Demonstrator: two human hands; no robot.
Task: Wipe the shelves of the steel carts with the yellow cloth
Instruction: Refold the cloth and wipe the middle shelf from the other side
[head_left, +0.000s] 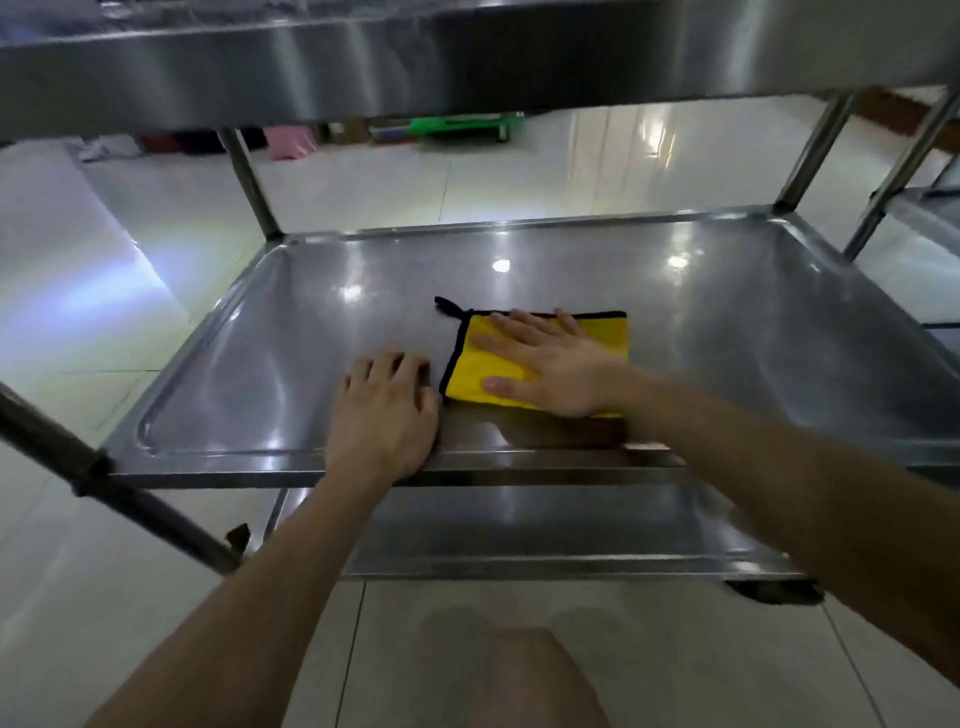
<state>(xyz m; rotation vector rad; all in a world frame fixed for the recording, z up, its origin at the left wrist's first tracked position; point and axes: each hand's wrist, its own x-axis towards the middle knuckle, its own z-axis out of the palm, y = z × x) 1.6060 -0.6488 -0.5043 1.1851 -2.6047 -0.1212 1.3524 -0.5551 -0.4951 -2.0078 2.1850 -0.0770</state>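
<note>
A folded yellow cloth (475, 364) with black edging and a small black loop lies near the front middle of the steel cart's middle shelf (727, 322). My right hand (545, 364) lies flat on the cloth, fingers straight and spread, pressing it to the steel. My left hand (384, 410) rests on the shelf just left of the cloth, close to the front rim, fingers bent a little and holding nothing.
The cart's top shelf (467, 62) hangs overhead. A lower shelf (571, 530) shows beneath the front rim. Steel posts (249, 182) stand at the back corners. A second cart (930, 208) is at the right. Pale tiled floor surrounds everything, with a green trolley (467, 124) far behind.
</note>
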